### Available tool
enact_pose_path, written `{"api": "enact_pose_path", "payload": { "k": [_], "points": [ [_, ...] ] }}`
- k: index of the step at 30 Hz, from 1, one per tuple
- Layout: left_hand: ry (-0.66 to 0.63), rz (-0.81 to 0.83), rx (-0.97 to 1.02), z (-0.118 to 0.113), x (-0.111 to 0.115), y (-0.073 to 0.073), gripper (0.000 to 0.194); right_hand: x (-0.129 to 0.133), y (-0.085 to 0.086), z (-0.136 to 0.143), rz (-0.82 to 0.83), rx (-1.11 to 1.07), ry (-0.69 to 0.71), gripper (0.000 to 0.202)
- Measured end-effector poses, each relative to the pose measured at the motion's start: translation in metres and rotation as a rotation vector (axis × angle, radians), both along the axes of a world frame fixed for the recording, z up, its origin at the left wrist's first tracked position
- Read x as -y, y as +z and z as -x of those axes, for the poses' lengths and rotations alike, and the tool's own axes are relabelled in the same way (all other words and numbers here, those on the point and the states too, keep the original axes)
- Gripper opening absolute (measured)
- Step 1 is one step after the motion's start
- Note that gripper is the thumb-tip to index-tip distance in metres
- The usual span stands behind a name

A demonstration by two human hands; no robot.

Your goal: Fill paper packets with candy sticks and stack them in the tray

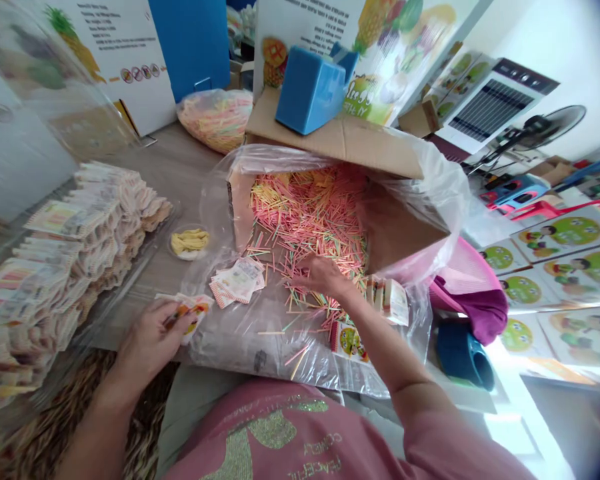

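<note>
My left hand [157,330] is closed on a small printed packet [199,315] over the near left of the table. Just right of it lies a small pile of similar packets [239,280]. My right hand [320,275] reaches into loose thin coloured sticks [310,213], pink, yellow and green, that spill from a cardboard box on its side. Its fingers are bent down and pressed together among the sticks; what is between them is hidden. A colourful packet [349,341] lies under my right forearm, beside a stack of packets [389,300].
Rows of filled packets [80,247] stand at the left. Near them is a small dish [189,244] with yellow bands. A blue tape dispenser [310,87] sits on the cardboard box [405,230], behind which rests a bag of sticks [217,117]. A pink basket [463,280] stands right.
</note>
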State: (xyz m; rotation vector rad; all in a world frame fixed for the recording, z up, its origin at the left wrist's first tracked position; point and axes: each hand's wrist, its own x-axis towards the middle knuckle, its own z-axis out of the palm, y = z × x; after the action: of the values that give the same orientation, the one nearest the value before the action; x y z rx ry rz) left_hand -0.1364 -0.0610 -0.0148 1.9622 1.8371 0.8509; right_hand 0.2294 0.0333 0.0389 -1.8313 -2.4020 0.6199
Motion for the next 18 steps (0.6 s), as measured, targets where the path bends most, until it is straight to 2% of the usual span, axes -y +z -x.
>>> {"api": "enact_pose_path", "payload": {
  "k": [1, 3, 4, 6, 9, 12, 15, 18],
  "points": [
    [0.027, -0.005, -0.162, 0.007, 0.003, -0.001, 0.02, 0.003, -0.003, 0.003, 0.022, 0.124, 0.007, 0.045],
    [0.052, -0.049, -0.38, 0.002, 0.002, 0.003, 0.03, 0.008, -0.005, 0.01, 0.027, 0.245, 0.003, 0.041],
    [0.048, -0.083, -0.426, -0.008, -0.002, 0.008, 0.038, 0.008, -0.004, 0.013, 0.024, 0.26, -0.004, 0.039],
    [-0.052, -0.129, -0.417, -0.04, -0.014, 0.019, 0.041, 0.006, -0.002, 0.017, 0.028, 0.265, -0.023, 0.034],
    [-0.279, -0.059, -0.363, -0.089, -0.037, 0.027, 0.026, 0.004, 0.005, 0.02, 0.013, 0.292, -0.064, 0.031],
    [-0.327, 0.034, -0.373, -0.115, -0.054, 0.021, 0.017, 0.009, 0.008, 0.028, -0.028, 0.311, 0.018, 0.031],
    [-0.322, 0.059, -0.424, -0.12, -0.056, 0.01, 0.019, 0.022, -0.002, 0.038, -0.032, 0.355, 0.159, 0.031],
    [-0.335, 0.068, -0.465, -0.119, -0.05, 0.007, 0.023, 0.036, -0.018, 0.042, 0.004, 0.387, 0.182, 0.037]
  ]
}}
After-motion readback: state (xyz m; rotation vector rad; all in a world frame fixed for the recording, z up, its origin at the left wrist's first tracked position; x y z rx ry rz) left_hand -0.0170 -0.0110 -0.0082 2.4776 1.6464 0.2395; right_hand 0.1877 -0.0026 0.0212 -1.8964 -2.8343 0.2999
